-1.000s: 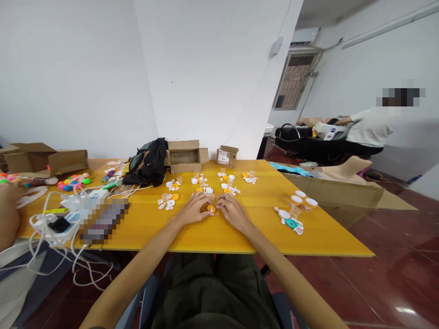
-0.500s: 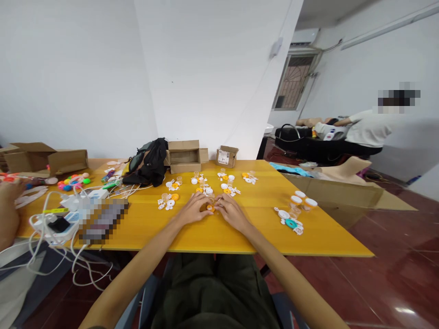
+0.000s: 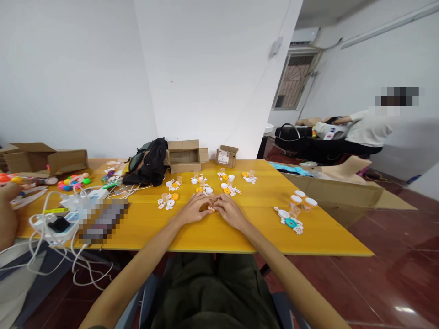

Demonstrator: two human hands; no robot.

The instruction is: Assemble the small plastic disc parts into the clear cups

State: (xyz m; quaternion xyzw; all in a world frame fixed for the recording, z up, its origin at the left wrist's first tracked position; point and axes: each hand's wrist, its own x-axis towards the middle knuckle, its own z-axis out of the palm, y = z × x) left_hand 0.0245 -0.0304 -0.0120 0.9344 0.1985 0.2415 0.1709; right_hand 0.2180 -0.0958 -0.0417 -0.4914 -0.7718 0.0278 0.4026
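Observation:
Over the middle of the yellow table [image 3: 144, 228], my left hand [image 3: 197, 208] and my right hand [image 3: 229, 209] meet with fingertips curled inward. Between them is a small orange-and-white round plastic part [image 3: 211, 209], mostly covered by the fingers. My left thumb and fingers close around its left side. My right fingers press on it from the right. Just beyond the hands lie groups of small plastic parts: an orange ring [image 3: 199, 190], a white disc [image 3: 209, 191] and a clear cup [image 3: 164, 197].
White-lidded jars [image 3: 310, 203] and a teal disc [image 3: 291, 223] lie at right. Cartons [image 3: 185, 160] and a black bag [image 3: 151, 162] stand at the back. Left are cables, a power strip [image 3: 65, 224] and another person's hand [image 3: 8, 196]. Someone in white [image 3: 368, 128] sits far right.
My fingers have shifted slightly around the orange-and-white part, which now shows more white and less orange. My arms stay in place. The other person's hand at left has moved a little.

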